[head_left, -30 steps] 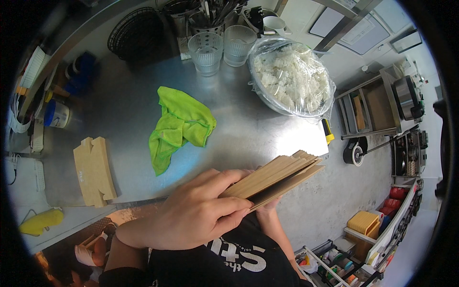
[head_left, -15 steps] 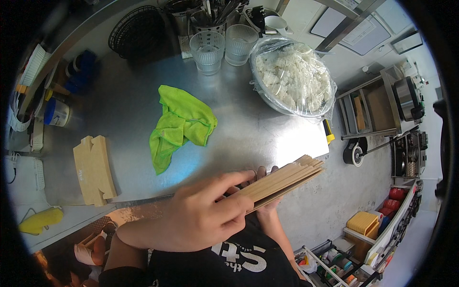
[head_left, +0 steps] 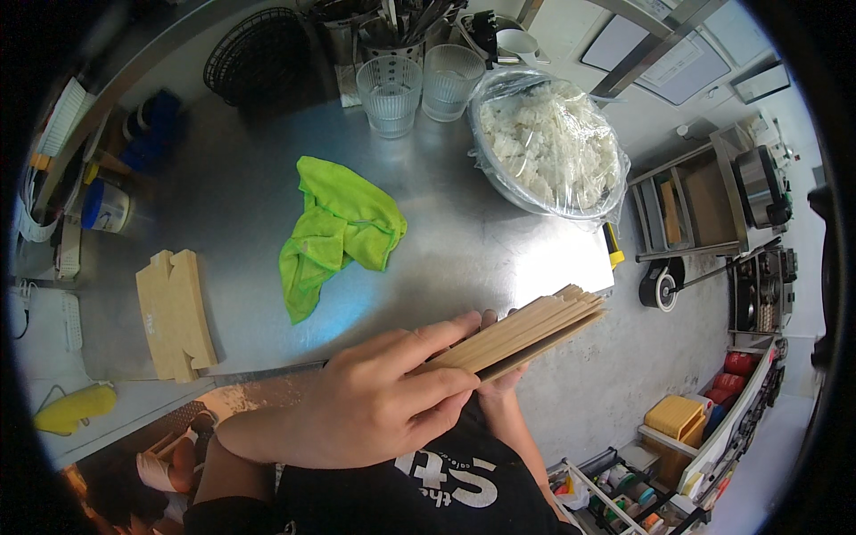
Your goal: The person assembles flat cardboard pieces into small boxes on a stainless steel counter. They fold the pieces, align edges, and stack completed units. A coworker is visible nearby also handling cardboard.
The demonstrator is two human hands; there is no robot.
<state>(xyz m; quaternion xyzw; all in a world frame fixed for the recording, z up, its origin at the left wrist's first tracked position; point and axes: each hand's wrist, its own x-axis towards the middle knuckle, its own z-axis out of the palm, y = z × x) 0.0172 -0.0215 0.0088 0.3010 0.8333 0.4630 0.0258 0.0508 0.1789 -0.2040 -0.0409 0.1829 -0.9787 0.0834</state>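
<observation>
A stack of thin, flat tan sheets (head_left: 544, 334), card or thin wood, is tilted in front of my body, just past the table's near edge. My left hand (head_left: 392, 383) grips its near left end, with fingers along the side and top. From below and behind, my right hand (head_left: 504, 383) supports the stack; most of its fingers are hidden, though some tips show at the far side. A dark gap separates the lowest sheet from those above. Beyond my hands, a crumpled green cloth (head_left: 343, 234) lies on the steel table (head_left: 241, 205).
Plastic film covers a bowl of cooked rice (head_left: 553, 147) at the back right, beside two clear ribbed glasses (head_left: 390, 96). A notched wooden board (head_left: 176, 316) lies on the left. Behind stand a black basket (head_left: 257, 58) and a utensil holder (head_left: 392, 40). Another person (head_left: 169, 468) is at lower left.
The gap above the lowest sheet has widened near my left fingers. My left hand has shifted slightly along the stack. The things on the table stay put.
</observation>
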